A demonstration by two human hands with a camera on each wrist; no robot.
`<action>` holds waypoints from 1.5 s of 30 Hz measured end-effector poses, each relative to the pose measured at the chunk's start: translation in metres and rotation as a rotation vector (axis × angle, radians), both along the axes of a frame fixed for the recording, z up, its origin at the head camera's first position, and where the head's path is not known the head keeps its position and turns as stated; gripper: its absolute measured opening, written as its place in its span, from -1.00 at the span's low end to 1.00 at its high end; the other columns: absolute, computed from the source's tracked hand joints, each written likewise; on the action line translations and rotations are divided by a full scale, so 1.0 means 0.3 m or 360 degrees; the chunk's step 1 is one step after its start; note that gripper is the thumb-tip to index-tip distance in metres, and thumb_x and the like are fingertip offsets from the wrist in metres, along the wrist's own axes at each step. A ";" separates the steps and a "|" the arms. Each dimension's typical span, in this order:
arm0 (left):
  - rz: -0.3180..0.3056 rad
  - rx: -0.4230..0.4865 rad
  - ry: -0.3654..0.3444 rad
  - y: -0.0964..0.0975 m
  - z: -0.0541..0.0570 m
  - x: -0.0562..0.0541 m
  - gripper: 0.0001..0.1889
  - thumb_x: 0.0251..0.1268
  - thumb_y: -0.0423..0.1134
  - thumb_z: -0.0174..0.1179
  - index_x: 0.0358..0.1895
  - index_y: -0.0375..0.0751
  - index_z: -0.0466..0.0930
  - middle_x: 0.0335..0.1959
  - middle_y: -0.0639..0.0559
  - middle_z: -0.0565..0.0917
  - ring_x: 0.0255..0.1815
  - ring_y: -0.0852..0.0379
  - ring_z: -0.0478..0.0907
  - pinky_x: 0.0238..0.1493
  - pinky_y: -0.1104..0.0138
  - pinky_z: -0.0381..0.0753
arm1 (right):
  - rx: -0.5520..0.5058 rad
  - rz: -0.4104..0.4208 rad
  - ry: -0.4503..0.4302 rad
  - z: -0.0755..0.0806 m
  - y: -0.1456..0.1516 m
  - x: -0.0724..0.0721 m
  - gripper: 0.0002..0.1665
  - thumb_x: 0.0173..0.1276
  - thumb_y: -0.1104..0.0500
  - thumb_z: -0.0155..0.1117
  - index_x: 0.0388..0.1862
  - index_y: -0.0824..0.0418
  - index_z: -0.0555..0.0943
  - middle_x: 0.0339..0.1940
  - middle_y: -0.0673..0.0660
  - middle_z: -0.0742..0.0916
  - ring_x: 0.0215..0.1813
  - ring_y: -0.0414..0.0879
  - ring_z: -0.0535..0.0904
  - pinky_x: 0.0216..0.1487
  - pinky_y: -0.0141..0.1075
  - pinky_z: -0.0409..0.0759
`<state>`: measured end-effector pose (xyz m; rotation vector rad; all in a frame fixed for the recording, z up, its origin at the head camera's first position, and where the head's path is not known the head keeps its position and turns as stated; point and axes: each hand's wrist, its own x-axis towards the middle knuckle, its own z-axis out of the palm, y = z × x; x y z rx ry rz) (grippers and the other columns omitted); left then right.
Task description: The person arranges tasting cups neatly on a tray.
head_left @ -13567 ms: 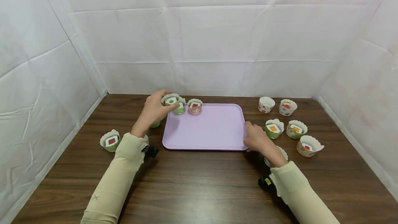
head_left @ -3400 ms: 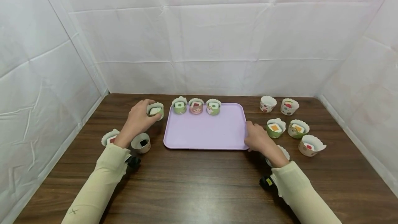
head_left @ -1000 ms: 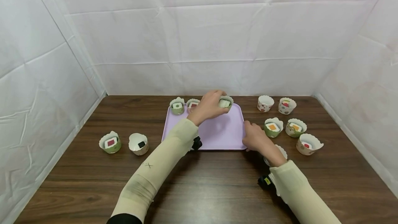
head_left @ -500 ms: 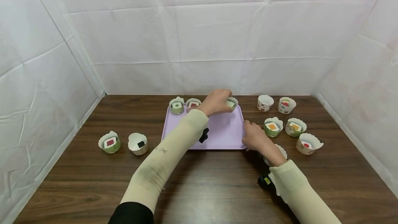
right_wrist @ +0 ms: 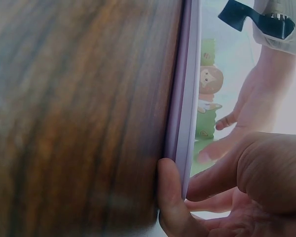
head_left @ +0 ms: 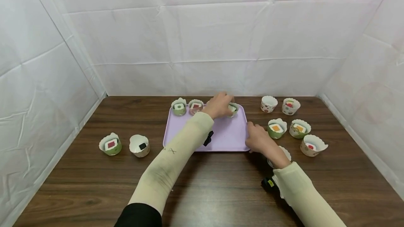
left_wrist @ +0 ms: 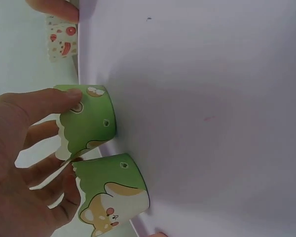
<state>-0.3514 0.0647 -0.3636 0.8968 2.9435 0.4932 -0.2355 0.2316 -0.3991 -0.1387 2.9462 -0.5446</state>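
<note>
My left hand [head_left: 217, 105] grips a green paper baking cup [head_left: 233, 110] with a white piece inside, at the back right of the lilac tray [head_left: 227, 137]. In the left wrist view, the thumb lies on this cup's near side and its base is down at the tray. A second green cup with a dog print [left_wrist: 116, 192] stands right beside it, by the curled fingers; the hand mostly hides it in the head view. Further left along the back edge are a pink cup [head_left: 196, 109] and another green cup [head_left: 179, 108]. My right hand [head_left: 259, 138] pinches the tray's right rim.
Left of the tray stand a green cup [head_left: 110, 146] with a red-centred piece and a white cup [head_left: 140, 147] with a black-marked piece. Several cups, including a red-patterned one [head_left: 269, 105], stand to the right; one [head_left: 285, 153] is partly behind the right wrist. White sheeting surrounds the table.
My left hand has carried the green cup from the table left of the tray to its back right, then lowered it slightly leftward. Earlier, another green cup was set third in the row. Right hand unmoved.
</note>
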 end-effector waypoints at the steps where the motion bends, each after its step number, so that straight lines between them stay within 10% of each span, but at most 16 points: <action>1: 0.0007 -0.0018 0.0019 0.000 -0.003 -0.001 -0.50 0.25 -0.13 0.38 0.28 -0.06 0.61 0.19 -0.02 0.58 0.16 0.01 0.51 0.20 0.15 0.60 | 0.0003 -0.0003 0.0000 0.001 0.000 -0.001 -0.22 0.25 0.37 0.10 0.45 0.62 0.22 0.21 0.64 0.53 0.06 0.37 0.60 -0.12 -0.05 0.76; 26: 0.0127 -0.0213 0.0249 0.036 -0.042 -0.004 -0.43 0.36 -0.10 0.34 0.42 0.03 0.47 0.33 -0.04 0.57 0.31 -0.11 0.41 0.33 0.06 0.54 | -0.0031 -0.0008 -0.0026 -0.005 0.004 -0.002 -0.25 0.26 0.39 0.08 0.44 0.63 0.24 0.19 0.63 0.53 -0.12 0.30 0.62 -0.37 -0.23 0.72; 45: 0.0224 0.0078 0.0193 -0.084 -0.014 0.065 -0.37 0.43 0.32 0.12 0.37 0.01 0.53 0.27 -0.08 0.54 0.28 -0.12 0.43 0.27 0.01 0.49 | 0.0001 -0.0002 0.0009 -0.002 -0.004 0.000 -0.30 0.26 0.38 0.09 0.38 0.62 0.28 0.15 0.63 0.55 -0.12 0.30 0.63 -0.31 -0.17 0.74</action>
